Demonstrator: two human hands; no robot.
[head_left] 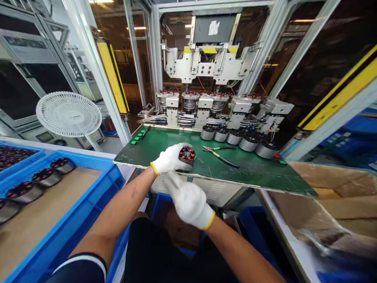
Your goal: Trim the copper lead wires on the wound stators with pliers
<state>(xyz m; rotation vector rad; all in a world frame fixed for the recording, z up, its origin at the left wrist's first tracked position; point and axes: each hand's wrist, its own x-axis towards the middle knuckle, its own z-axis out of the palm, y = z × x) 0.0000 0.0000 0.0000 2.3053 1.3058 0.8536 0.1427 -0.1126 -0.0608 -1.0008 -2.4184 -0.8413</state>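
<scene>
My left hand [172,158], in a white glove with a yellow cuff, grips a motor stator [187,154] with copper windings near the front edge of the green table [165,138]. The stator's windings face up, and a thin wire trails from it to the right. My right hand [190,200], gloved too, is in front of the table edge, below the stator. Its fingers are smeared by motion, so what they hold, if anything, cannot be seen. Pliers [219,153] with green and black handles lie open to the right of the stator.
Several stators [234,137] stand in a row at the table's back right, before a winding machine [206,70]. A blue crate [110,173] with several stators is at left, beside a white fan [69,114]. Cardboard [338,196] lies at right.
</scene>
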